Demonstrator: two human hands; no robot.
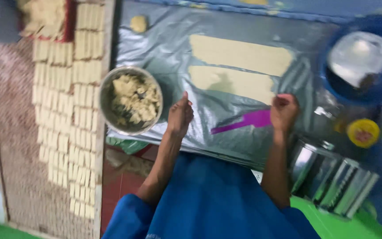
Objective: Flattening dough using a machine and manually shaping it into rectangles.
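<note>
Both forearms reach forward; right hand (284,111) grips purple scraper (243,122).

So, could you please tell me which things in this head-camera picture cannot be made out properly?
- Right hand: closed on the purple tool; the fist hides its handle end, and blur hides the blade's edge.
- Metal bowl: motion blur makes its pale lumps unreadable.
- Blue container: cut off by the right edge; its white contents are blurred.
- Shiny metal object: its shape is lost in blur.
- Woven tray: cut off by the top edge.
</note>
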